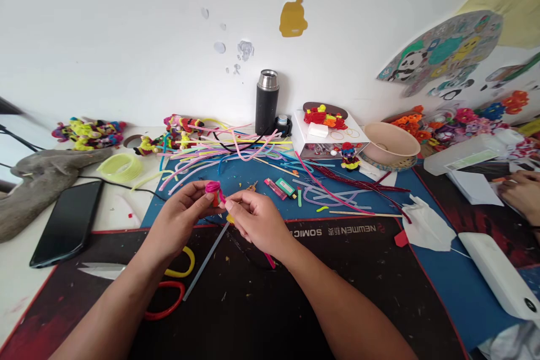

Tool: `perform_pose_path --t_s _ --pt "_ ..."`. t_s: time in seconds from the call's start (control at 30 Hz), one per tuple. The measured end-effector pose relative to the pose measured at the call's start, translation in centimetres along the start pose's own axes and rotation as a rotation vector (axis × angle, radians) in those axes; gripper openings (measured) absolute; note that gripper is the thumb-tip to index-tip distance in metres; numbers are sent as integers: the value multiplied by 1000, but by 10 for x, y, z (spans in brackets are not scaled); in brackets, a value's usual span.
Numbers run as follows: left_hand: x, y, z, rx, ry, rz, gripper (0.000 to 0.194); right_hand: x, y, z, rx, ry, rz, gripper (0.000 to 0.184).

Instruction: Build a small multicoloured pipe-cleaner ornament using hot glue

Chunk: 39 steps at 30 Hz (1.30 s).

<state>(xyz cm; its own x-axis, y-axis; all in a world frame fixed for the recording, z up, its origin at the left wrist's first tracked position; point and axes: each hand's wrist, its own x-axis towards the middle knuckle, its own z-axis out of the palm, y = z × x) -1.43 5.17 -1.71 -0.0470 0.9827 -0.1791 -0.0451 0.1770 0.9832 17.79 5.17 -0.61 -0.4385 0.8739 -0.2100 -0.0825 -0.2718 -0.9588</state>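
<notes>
Black mat (270,309) below right hand (258,218), white wall (126,39) beyond

White table (21,295); blue mat (236,176), black mat (379,259) on it; phone (67,224), yellow coil (120,167) left.

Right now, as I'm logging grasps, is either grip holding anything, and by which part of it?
The left grip holds a small fuzzy magenta piece below its rounded top; the right grip pinches a magenta strand beside it. Exact contact is partly hidden.

Looks like a craft workspace, judging by coloured stems (238,149), scissors (101,271) and little fuzzy figures (90,132) crowding the desk (25,287), below cut-outs (293,19) on the wall (126,39).
</notes>
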Motion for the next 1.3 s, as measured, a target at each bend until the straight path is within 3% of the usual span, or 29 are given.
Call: perform_pose_path --t_s 0.4,0.8,1.03,1.3 --pt "2 -4 -5 72 -37 27 49 2 4 -1 -27 44 -12 23" --pt "4 -6 -6 18 -30 25 45 4 10 -4 21 107 -70 36" --pt "5 -11 -10 14 -6 -18 56 3 8 -4 21 89 -67 33" --pt "4 -8 -8 1 -6 -4 49 2 2 -3 33 59 -66 35"
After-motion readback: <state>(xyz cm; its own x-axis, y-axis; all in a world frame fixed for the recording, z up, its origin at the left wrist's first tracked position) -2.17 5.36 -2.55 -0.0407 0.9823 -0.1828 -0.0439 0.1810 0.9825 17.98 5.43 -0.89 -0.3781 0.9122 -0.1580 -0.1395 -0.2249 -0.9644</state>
